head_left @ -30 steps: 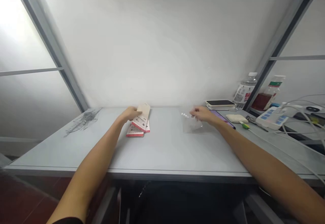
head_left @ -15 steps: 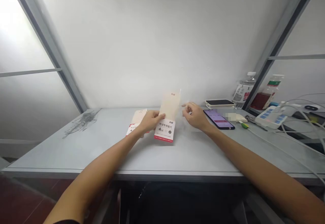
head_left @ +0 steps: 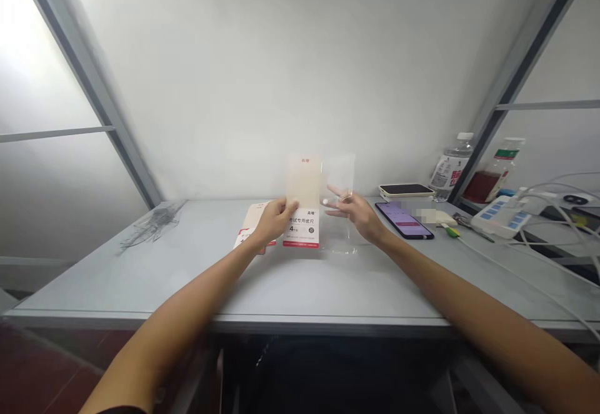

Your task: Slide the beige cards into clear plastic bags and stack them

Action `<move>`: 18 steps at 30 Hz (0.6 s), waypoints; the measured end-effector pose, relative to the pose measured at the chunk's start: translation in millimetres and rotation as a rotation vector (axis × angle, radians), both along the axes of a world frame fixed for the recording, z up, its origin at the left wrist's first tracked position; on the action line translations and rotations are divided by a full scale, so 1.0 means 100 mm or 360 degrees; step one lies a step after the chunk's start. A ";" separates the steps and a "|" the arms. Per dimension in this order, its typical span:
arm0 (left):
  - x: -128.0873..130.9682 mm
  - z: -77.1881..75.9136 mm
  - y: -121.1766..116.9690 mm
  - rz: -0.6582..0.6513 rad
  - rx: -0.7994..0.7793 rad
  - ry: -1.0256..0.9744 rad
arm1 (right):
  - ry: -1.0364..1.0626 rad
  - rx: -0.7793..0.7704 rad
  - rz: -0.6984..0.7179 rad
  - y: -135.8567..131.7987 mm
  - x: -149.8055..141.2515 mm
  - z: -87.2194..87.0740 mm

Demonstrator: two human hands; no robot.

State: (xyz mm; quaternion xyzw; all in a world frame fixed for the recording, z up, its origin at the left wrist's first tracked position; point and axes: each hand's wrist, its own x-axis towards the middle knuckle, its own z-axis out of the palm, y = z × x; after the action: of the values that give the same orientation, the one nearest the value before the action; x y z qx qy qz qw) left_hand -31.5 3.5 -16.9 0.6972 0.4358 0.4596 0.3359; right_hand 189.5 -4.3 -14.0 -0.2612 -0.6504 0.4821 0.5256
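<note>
My left hand [head_left: 272, 221] grips a tall cream card [head_left: 303, 204] with a white and red printed label at its bottom, holding it upright above the table's far middle. Beside it my right hand [head_left: 357, 214] pinches a clear plastic sleeve [head_left: 341, 204], also upright, its lower edge near the tabletop. Card and sleeve stand side by side, almost touching. A small stack of the same cards [head_left: 250, 226] lies flat on the table just left of my left hand.
A grey table [head_left: 300, 282] runs against a white wall. A lit phone [head_left: 404, 220], a dark phone on a box [head_left: 405, 191], two bottles [head_left: 450, 167], a power strip [head_left: 497, 215] and white cables [head_left: 544, 257] crowd the right side. Crumpled clear plastic [head_left: 152, 223] lies far left.
My left hand lifted one card off the stack and brought it right and upright. My right hand picked the clear sleeve off the table and raised it beside the card.
</note>
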 end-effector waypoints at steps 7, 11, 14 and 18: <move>0.04 0.02 -0.07 0.0118 -0.0069 0.0051 | 0.0180 -0.0209 0.0171 -0.02 -0.03 0.03; 0.05 0.04 -0.08 0.0137 -0.0086 -0.0048 | 0.0189 -0.0178 0.0125 -0.05 -0.04 0.04; 0.05 0.04 -0.07 0.0168 -0.0063 -0.0077 | 0.0179 -0.0153 0.0110 -0.07 -0.04 0.06; 0.04 0.02 -0.06 0.0102 -0.0006 -0.0037 | 0.0206 -0.0200 0.0133 -0.08 -0.05 0.06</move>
State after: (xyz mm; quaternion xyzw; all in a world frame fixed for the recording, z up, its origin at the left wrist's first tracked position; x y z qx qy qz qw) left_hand -27.5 -2.9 -14.5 0.6768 0.4549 0.4774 0.3274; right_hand 184.3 -11.8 -8.2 -0.2347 -0.5939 0.5593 0.5285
